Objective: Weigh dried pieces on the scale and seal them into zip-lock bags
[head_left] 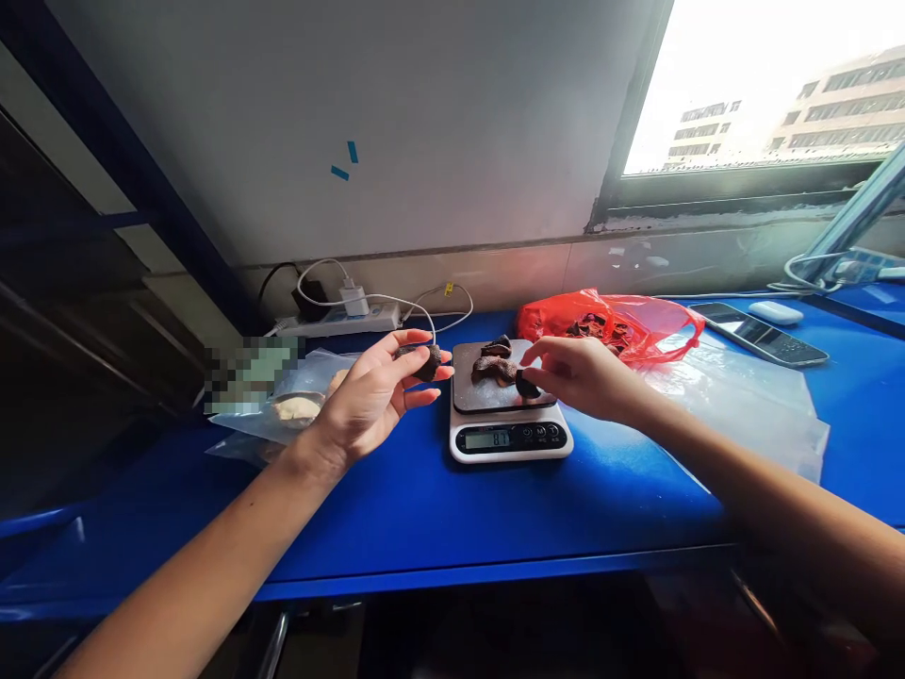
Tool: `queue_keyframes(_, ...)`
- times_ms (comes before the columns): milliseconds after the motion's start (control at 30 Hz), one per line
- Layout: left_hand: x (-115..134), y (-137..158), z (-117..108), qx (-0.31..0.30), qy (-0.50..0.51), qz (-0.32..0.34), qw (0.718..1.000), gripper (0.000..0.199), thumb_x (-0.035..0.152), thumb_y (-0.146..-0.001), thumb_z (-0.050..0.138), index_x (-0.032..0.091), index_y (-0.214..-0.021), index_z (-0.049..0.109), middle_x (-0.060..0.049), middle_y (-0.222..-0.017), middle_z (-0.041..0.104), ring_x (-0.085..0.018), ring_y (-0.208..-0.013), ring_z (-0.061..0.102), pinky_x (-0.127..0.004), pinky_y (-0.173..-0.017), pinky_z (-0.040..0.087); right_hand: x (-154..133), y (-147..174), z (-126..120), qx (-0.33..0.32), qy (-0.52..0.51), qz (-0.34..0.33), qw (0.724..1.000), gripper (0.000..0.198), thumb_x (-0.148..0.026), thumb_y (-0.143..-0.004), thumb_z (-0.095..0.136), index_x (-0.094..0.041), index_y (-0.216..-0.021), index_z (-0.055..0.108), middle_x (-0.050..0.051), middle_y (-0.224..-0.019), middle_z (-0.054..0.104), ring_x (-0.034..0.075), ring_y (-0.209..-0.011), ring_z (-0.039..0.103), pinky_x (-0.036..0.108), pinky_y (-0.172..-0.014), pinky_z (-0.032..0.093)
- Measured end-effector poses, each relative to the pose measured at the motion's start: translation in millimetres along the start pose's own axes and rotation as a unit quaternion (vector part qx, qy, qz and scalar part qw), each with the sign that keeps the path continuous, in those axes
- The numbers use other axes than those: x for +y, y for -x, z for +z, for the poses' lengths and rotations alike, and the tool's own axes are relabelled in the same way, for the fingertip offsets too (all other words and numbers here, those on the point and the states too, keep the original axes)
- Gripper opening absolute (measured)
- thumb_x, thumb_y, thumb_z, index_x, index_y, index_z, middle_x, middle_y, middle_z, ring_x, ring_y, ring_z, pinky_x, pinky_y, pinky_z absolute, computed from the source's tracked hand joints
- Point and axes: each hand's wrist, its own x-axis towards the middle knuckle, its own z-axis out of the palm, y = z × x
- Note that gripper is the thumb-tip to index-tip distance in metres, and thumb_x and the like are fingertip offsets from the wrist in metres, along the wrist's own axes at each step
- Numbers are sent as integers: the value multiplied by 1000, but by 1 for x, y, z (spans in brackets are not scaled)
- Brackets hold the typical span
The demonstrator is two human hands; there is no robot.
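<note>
The blue bench (438, 528) spans the lower half of the frame. A sheet of translucent plastic (764, 415) lies on it at right, with a red bag (558, 309) at its upper left edge; the bag gapes and shows dark, curled contents. The left hand (371, 387), left of centre, grips a held piece (426, 364) between thumb and fingers; this is blackish, rough and lumpy. The right hand (584, 372), right of centre, pinches a second piece (526, 385) at the right edge of the weighing plate; this one is near black, and whether it touches the plate cannot be determined. The white kitchen scale (459, 447) sits at centre, between the hands. On its metal plate (467, 396) lie two pieces: a larger, curved one (495, 370), dark brown, wrinkled and paler along its lower edge, and behind it a smaller, folded one (496, 347), darker in tone. The display (487, 439) reads 8, a point, then a digit that may be 1 or 7. Of the three round keys to its right, one bears a power symbol (527, 432), the others the letters M (541, 431) and T (552, 431); the characters beneath are too small to read.
</note>
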Motion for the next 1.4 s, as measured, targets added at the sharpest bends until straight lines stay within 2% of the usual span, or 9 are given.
queue_keyframes(300, -4, -1, -1, -33, -6, 18, 999, 29, 7, -89, 57, 14, -116, 62, -9, -95, 73, -16, -88, 70, -21, -65, 57, 0, 3, -19, 120, 23, -39, 992, 23, -35, -88, 54, -16, -93, 66, 3, -69, 65, 10, -54, 52, 23, -55, 39)
queue_keyframes(467, -6, -4, -4, -7, 14, 31, 999, 19, 19, -94, 56, 12, -107, 68, -11, -86, 75, -14, -78, 72, -19, -69, 57, -3, 6, -40, 144, 66, -40, 987, 24, -36, -89, 53, -18, -89, 68, 4, -75, 68, 11, -58, 54, 25, -58, 43)
queue_keyframes(633, -4, -4, -3, -4, 34, 41, 999, 19, 21, -96, 53, 14, -106, 67, -9, -82, 75, -14, -73, 72, -18, -64, 57, 14, 22, -80, 198, 160, 79, 964, 27, -40, -87, 57, -18, -95, 70, 5, -70, 67, 13, -57, 57, 27, -59, 43)
queue_keyframes(733, -3, -4, -1, 8, 52, 39, 998, 21, 21, -99, 48, 14, -107, 66, -9, -82, 75, -14, -75, 72, -18, -64, 58, 45, 30, -95, 155, 187, 184, 952, 29, -44, -87, 57, -19, -93, 70, 8, -72, 68, 16, -62, 61, 29, -57, 40)
queue_keyframes(833, -3, -3, 0, 14, 51, 42, 998, 24, 19, -99, 44, 12, -104, 67, -11, -91, 75, -15, -83, 73, -20, -68, 59, 72, 30, -92, 62, 163, 235, 956, 36, -50, -85, 57, -18, -92, 70, 8, -70, 68, 16, -58, 58, 29, -54, 38)
queue_keyframes(933, -3, 0, 2, -27, 20, 36, 999, 23, 12, -96, 46, 11, -106, 67, -13, -110, 72, -18, -94, 71, -22, -76, 59, 75, 25, -75, 72, 137, 183, 971, 33, -46, -86, 57, -16, -92, 70, 8, -72, 68, 15, -60, 57, 28, -57, 39)
queue_keyframes(1100, -10, 6, 6, -88, -48, 61, 993, 32, 5, -87, 56, 14, -117, 64, -11, -111, 72, -18, -98, 70, -22, -81, 58, 27, 23, -40, 147, 104, 70, 981, 26, -38, -88, 57, -15, -87, 69, 7, -73, 69, 13, -57, 55, 26, -57, 40)
queue_keyframes(1233, -15, 8, 8, -115, -95, 89, 985, 36, 13, -82, 68, 17, -118, 66, -9, -101, 74, -20, -89, 71, -28, -83, 59, -2, 30, -35, 143, 107, -2, 984, 26, -39, -89, 55, -17, -87, 69, 5, -75, 70, 11, -56, 55, 26, -58, 41)
queue_keyframes(1400, -19, 6, 4, -134, -137, 125, 973, 43, 27, -77, 76, 17, -118, 68, -11, -104, 74, -23, -89, 71, -32, -82, 60, 38, 35, -74, 153, 145, 140, 968, 30, -45, -85, 59, -19, -96, 71, 6, -72, 70, 14, -60, 60, 27, -56, 41)
